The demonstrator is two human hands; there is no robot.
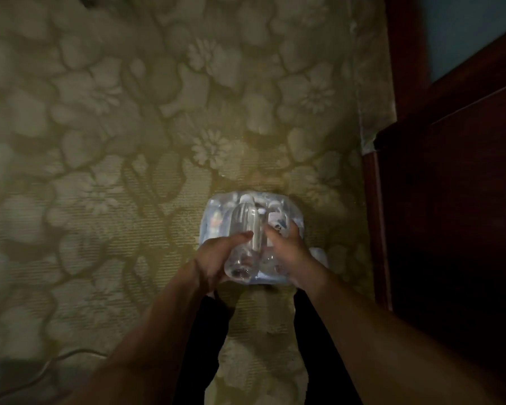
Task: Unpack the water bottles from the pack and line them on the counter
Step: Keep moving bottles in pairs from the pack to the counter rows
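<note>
Now left hand (216, 255) curls round bottle (243, 238), right hand (287, 247) grips pack (216, 217) beside it; torn wrap beneath fingers may snag, spilling neighbours.

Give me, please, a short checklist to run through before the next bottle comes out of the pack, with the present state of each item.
1. Left hand grips a clear bottle: ok.
2. Right hand steadies the pack: ok, it rests on the wrap.
3. Held bottle fully free of the wrap: cannot tell, its far end overlaps the pack.
4. Pack rests flat on the floral surface: ok.
5. Bottles already lined up: not ok, none stands outside the pack.
6. How many bottles remain inside: cannot tell, dim and blurred.
</note>
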